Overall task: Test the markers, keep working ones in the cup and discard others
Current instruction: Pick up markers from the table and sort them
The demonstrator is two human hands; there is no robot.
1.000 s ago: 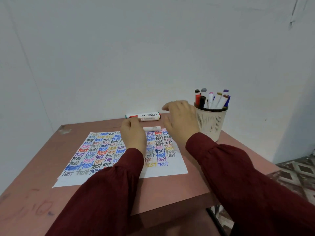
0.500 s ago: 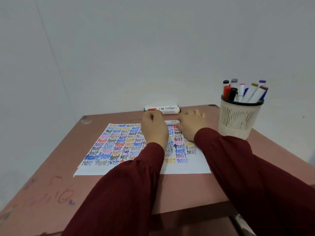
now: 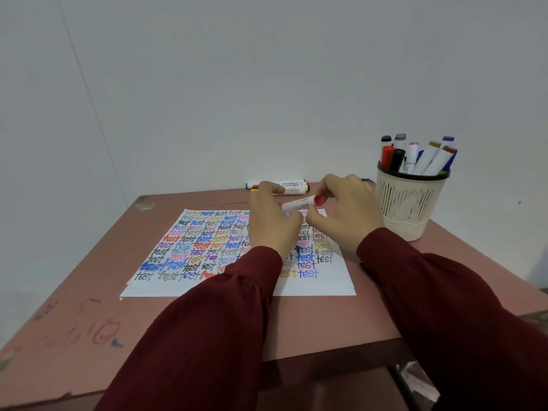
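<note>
Both hands meet over the far part of the sheet, holding one marker between them. Left hand (image 3: 272, 221) has its fingers curled and grips the near, lower end of the white marker (image 3: 297, 204), with the forefinger arched above it. Right hand (image 3: 345, 216) pinches the other end with curled fingers, at the pink cap (image 3: 319, 200). The marker is lifted clear of the paper and tilts up towards the right. Whether the cap is seated or coming loose cannot be told. Under the hands lies the test paper (image 3: 204, 241), a white sheet filled with rows of the word "test" in many colours, flat on the reddish-brown table (image 3: 166, 327). To the right, near the table's far corner, stands the cup (image 3: 410, 203), a pale slotted holder with a dark rim; a cluster of cup markers (image 3: 424, 157) stands upright in it, caps up. Beyond the hands, by the wall, whiteboard markers (image 3: 289, 186) lie side by side on the table edge. Dark red sleeves (image 3: 207, 336) cover both arms.
</note>
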